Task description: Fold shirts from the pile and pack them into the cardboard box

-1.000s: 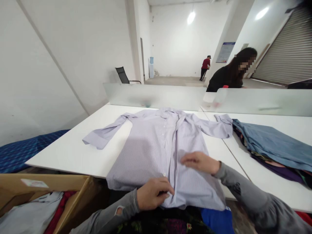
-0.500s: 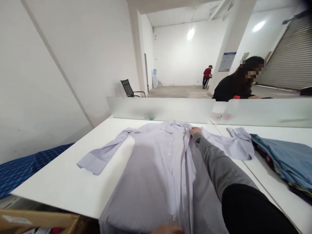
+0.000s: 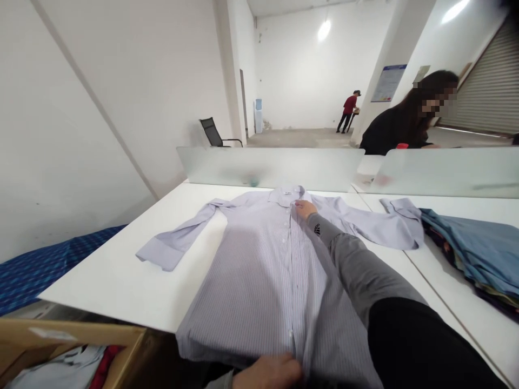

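A pale lilac shirt with thin stripes (image 3: 251, 259) lies front up on the white table (image 3: 133, 281), its collar at the far side and its sleeves spread to both sides. Near the collar, my right hand (image 3: 305, 209) pinches the edge of the shirt's right-hand front panel, laid close along the button line. My left hand (image 3: 268, 371) is at the near hem, its fingers closed on the bottom of the front edge by the lowest button. Part of that hand is cut off by the frame.
Folded clothes (image 3: 478, 237) are stacked on the right. A cardboard box (image 3: 133, 346) holding garments stands at lower left, beside blue patterned cloth (image 3: 60, 265). Frosted dividers (image 3: 275, 165) line the table's back edge. A person in black (image 3: 397, 124) sits beyond; another person (image 3: 347, 111) stands far off.
My right hand has moved left, bringing the front panel's edge over to the button line. My left hand shows more at the hem. The view has tilted down a little.
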`<state>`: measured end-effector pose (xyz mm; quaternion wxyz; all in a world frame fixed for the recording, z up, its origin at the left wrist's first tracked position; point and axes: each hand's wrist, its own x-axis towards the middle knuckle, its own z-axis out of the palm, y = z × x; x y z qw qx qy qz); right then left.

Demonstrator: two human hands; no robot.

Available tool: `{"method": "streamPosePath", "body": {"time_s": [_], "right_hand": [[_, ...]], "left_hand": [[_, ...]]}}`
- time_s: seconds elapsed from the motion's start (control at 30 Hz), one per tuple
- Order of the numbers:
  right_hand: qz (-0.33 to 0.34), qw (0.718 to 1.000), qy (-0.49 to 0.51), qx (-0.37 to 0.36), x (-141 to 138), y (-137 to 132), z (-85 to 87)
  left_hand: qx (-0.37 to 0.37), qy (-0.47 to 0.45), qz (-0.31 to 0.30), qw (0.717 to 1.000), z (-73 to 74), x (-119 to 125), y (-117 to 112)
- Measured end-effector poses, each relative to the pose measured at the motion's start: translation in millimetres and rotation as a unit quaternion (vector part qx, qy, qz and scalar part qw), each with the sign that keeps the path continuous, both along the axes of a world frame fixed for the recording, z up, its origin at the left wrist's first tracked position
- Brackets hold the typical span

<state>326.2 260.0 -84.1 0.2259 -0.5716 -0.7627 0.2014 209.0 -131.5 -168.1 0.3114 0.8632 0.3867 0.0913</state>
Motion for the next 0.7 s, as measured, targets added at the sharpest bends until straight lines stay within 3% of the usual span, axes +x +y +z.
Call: {"method": "streamPosePath", "body": {"time_s": [0.13,0.2,0.33,0.5,0.6,0.7], "right_hand": [[0.043,0.995,-0.084,0.041,7.6,-44.8,-6.1],[0.070,0.990,-0.112,0.053,10.8,-71.7,-14.4],[0.139,0.977,-0.150,0.057,17.6,-113.4,-25.7],[0.131,0.975,-0.170,0.066,17.6,-142.5,-10.2],[0.126,0.978,-0.158,0.043,12.5,-167.6,1.7],[0.159,0.977,-0.123,-0.065,4.9,-196.4,4.8]], "left_hand": [[0.043,0.045,0.021,0.998,26.0,0.7,-14.5],[0.059,0.070,0.031,0.995,32.0,1.5,-20.4],[0.067,0.092,0.031,0.993,18.4,-2.7,-23.8],[0.030,0.015,0.088,0.996,-8.5,-21.2,-27.9],[0.026,-0.008,0.153,0.988,-6.4,-34.9,-41.4],[0.048,-0.015,0.264,0.963,8.8,-44.5,-58.3]]}}
